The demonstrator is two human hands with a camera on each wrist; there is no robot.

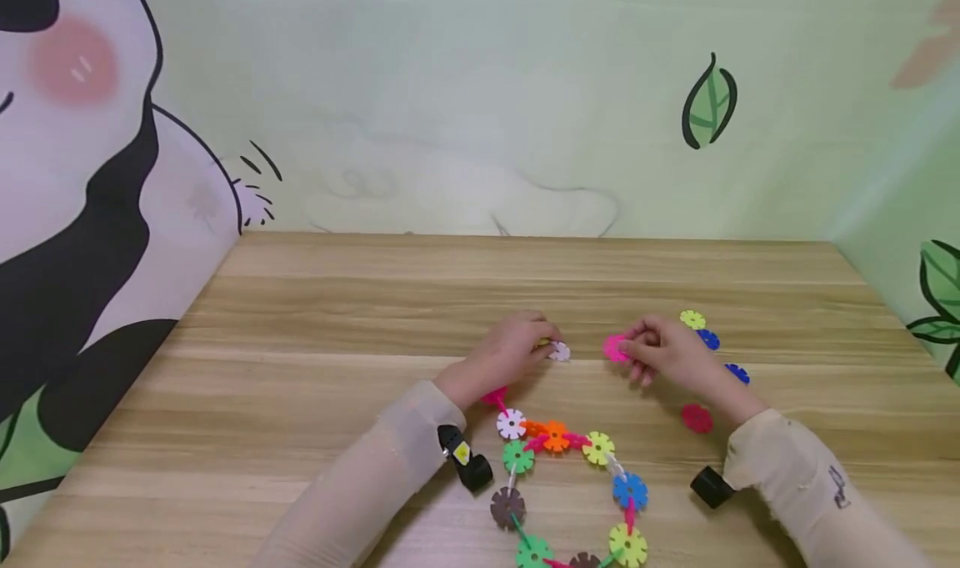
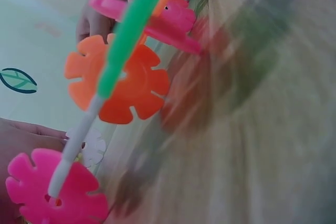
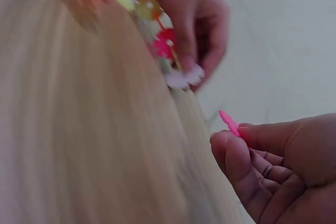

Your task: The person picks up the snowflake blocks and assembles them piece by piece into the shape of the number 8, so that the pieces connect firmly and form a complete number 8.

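In my right hand (image 1: pixel 667 355), thumb and fingers pinch a pink notched disc (image 1: pixel 616 349) by its edge, above the table. My left hand (image 1: pixel 513 347) grips the end of a chain of linked discs, where a white notched disc (image 1: pixel 559 351) joins a yellow one seen edge-on; the white disc (image 3: pixel 185 77) and left fingertips also show in the right wrist view. Below the left forearm the chain continues through another white disc (image 1: pixel 512 424) to an orange disc (image 1: pixel 556 436) and a loop of alternating coloured discs. Part of the chain is hidden under the left hand.
Loose discs lie beside the right hand: a pale yellow one (image 1: pixel 693 319), a blue one (image 1: pixel 708 339), a second blue one (image 1: pixel 738 374) and a red one (image 1: pixel 697 418). The wooden table (image 1: pixel 337 301) meets a painted wall (image 1: pixel 450 118) at the back.
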